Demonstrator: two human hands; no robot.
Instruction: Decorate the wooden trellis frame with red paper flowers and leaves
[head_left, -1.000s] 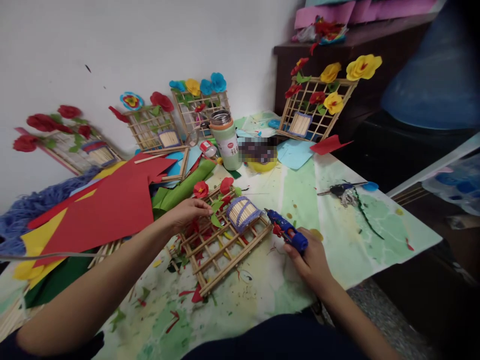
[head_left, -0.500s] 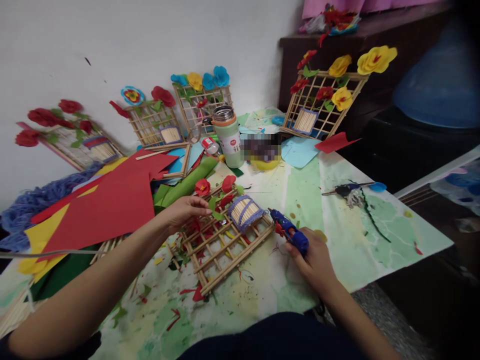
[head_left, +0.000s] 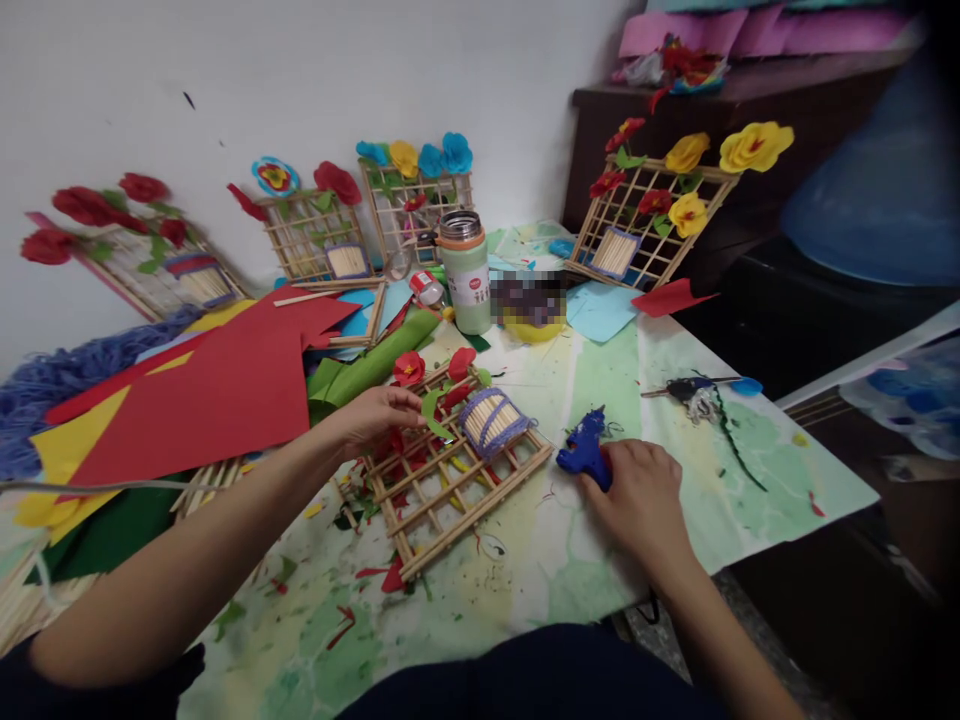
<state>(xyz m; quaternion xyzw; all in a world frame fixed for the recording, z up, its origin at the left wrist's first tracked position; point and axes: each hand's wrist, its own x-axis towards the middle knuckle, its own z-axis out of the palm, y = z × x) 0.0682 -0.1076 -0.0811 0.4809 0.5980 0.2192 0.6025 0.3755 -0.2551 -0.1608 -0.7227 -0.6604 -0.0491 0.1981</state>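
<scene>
My left hand pinches a green paper leaf between thumb and fingertips, over the upper left part of a wooden stick lattice. Red paper flowers sit along the lattice's far edge. A small panel of pale sticks wound with blue-purple yarn is on its upper right. Right of the lattice, my right hand is closed round the handle of a blue glue gun, which is low at the tabletop, nozzle pointing away. My palm hides part of the handle.
Red paper sheets and blue-purple yarn lie at left. A green bottle stands behind the lattice, near a yellow bowl. Several finished flower lattices lean at the back, one with yellow flowers. Paper scraps litter the cloth.
My right hand has lowered the glue gun to the table and turned it, so its nozzle now points away from me. The left hand stays at the lattice with the leaf.
</scene>
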